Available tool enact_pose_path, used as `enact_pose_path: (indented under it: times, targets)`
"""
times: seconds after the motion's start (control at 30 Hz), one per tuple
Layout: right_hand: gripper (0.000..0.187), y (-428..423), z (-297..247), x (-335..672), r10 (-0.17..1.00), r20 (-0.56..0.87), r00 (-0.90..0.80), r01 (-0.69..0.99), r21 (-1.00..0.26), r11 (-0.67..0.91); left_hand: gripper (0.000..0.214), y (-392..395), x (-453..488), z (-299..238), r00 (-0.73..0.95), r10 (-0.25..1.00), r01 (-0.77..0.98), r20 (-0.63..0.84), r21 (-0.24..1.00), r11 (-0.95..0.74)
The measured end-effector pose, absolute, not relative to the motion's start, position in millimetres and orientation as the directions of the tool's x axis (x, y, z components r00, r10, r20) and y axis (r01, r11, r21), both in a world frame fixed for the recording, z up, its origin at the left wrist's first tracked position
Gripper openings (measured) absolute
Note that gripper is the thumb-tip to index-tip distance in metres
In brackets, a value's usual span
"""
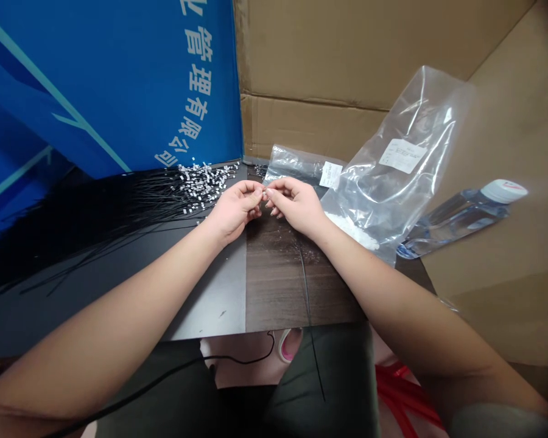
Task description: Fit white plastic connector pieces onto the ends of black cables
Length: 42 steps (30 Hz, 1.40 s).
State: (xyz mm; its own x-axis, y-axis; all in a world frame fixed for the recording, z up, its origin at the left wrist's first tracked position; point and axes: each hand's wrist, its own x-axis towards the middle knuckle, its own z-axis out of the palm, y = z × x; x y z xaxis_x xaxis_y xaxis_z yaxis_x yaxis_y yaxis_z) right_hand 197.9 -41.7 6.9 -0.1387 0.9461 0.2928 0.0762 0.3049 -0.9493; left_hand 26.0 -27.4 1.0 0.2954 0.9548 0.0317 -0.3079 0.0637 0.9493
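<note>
Head view: cable tie (307, 292) pinched between hands (234, 211) (296, 207).

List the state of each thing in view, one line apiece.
Left hand: fingers pinched, meeting the right hand; anything held is too small to tell.
Right hand: fingers pinched likewise.
Black wires with white tips: fanned out in a mass.
Large clear plastic bag: crumpled, white contents inside.
Smaller clear plastic bag: lying flat, labelled.
Plastic water bottle: on its side, capped.
</note>
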Motion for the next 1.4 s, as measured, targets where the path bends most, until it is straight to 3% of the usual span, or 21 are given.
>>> enact_pose_path:
  times: [0.4, 0.63, 0.8, 1.13, 1.4]
  targets:
    - [0.009, -44.8, 8.7, 199.8, 0.932, 0.35, -0.094, 0.105, -0.928, 0.358, 0.02, -28.8, 27.2, 2.8, 0.296, 0.955, -0.351, -0.011, 0.929, 0.12]
    - [0.013, -41.3, 3.8, 206.8, 0.871, 0.459, -0.176, 0.306, -0.815, 0.491, 0.023, -29.7, 28.9, 4.2, 0.296, 0.953, -0.319, -0.063, 0.934, 0.161]
    - [0.016, -42.0, 6.9, 209.6, 0.836, 0.476, -0.272, 0.39, -0.74, 0.548, 0.013, -32.5, 29.8, 7.5, 0.253, 0.963, -0.29, -0.09, 0.943, 0.165]
    - [0.013, -41.3, 3.3, 208.1, 0.895, 0.37, -0.248, 0.302, -0.849, 0.434, 0.017, -30.7, 30.1, 0.7, 0.202, 0.972, -0.172, 0.119, 0.981, -0.085]
    - [0.013, -42.7, 6.6, 209.9, 0.88, 0.417, -0.226, 0.283, -0.836, 0.469, 0.026, -31.4, 28.7, 6.8, 0.252, 0.968, -0.23, 0.008, 0.972, 0.051]
